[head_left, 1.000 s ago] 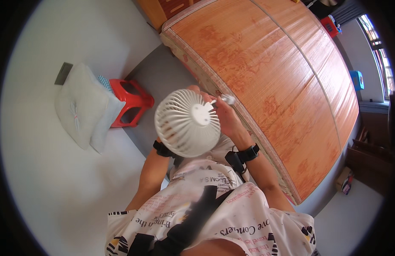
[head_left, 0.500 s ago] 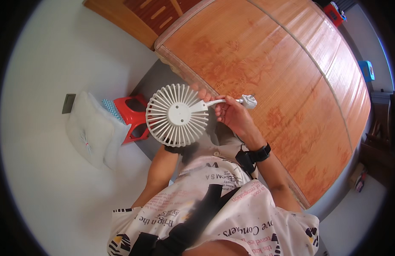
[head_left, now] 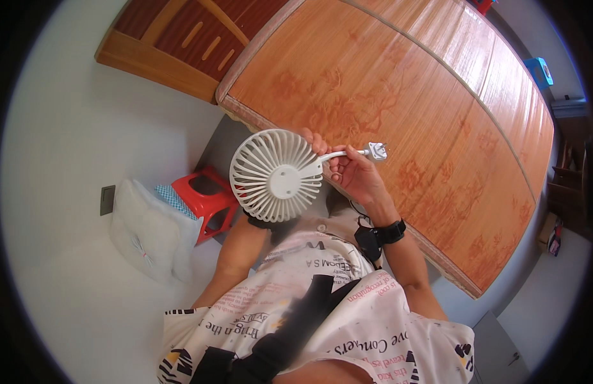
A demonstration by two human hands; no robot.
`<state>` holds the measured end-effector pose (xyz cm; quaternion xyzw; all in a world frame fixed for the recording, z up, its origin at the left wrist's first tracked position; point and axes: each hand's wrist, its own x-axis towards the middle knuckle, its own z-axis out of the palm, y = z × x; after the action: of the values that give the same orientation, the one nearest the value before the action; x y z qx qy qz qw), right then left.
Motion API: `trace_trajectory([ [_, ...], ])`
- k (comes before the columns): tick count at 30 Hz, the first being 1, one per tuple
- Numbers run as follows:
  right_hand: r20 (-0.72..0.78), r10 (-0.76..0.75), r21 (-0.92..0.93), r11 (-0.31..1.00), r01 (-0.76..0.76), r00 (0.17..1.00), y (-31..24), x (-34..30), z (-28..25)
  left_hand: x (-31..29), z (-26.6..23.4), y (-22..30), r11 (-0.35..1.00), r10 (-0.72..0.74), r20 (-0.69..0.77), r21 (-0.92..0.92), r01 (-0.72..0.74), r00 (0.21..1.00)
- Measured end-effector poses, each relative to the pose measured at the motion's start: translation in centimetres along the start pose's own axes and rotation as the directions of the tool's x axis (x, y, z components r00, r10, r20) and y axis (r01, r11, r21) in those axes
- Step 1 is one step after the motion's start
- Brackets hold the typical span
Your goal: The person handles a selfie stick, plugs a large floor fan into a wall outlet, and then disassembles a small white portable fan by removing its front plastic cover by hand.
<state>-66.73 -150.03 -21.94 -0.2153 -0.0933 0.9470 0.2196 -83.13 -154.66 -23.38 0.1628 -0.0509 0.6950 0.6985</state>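
Note:
A small white fan point(head_left: 284, 182) with a round ribbed cage hangs in front of me, just off the near edge of the table. From the cage a bendy white neck point(head_left: 339, 153) runs right to a white plug-like end piece point(head_left: 377, 152) with small metal prongs. My left hand point(head_left: 316, 142) is mostly hidden behind the cage, its curled fingers gripping the fan where the neck begins. My right hand point(head_left: 360, 178) pinches the neck between thumb and fingers, close to the end piece. A dark watch-like band sits on my right wrist.
The large wood-patterned table point(head_left: 348, 83) spreads ahead and right. At left, a red plastic stool point(head_left: 210, 200) stands beside a pale cushion point(head_left: 152, 230) near the white wall. Behind the table's left corner is a wooden cabinet point(head_left: 175, 38). A blue box point(head_left: 538, 73) lies far right.
The fan has turned slightly and moved a little right, and the end piece has rotated so its prongs show. Both hands keep their hold. The whole view has shifted.

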Motion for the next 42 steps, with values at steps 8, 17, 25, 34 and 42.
trace_trajectory([
  [8, -0.411, 0.122, 0.413, 0.908, 0.066, 0.903, 1.9, 3.9, -2.9, 2.1, 5.9, 2.3, 0.971, -0.226, -0.526, -0.049, 0.236, 0.820],
  [17, -0.287, 0.258, 0.703, 0.711, 0.020, 0.923, 4.7, 2.7, 1.5, 2.8, 4.0, 4.2, 0.571, -0.318, -0.395, 0.646, 0.507, 0.862],
  [25, -0.405, 0.345, -0.226, 0.860, -0.458, 0.847, 4.7, 3.0, -0.9, 2.5, 1.6, 4.4, 0.620, -0.075, -0.698, 0.527, 0.582, 0.712],
  [34, -0.452, 0.092, -0.189, 0.962, -0.196, 0.887, 1.1, 0.7, -3.3, 2.1, 1.2, 5.2, 0.601, -0.016, -0.741, 0.530, 0.598, 0.672],
  [42, -0.306, -0.217, -0.322, 0.940, 0.114, 0.927, -0.5, 2.1, -1.1, 2.3, 1.8, 4.8, 0.521, -0.087, -0.789, 0.485, 0.703, 0.608],
])
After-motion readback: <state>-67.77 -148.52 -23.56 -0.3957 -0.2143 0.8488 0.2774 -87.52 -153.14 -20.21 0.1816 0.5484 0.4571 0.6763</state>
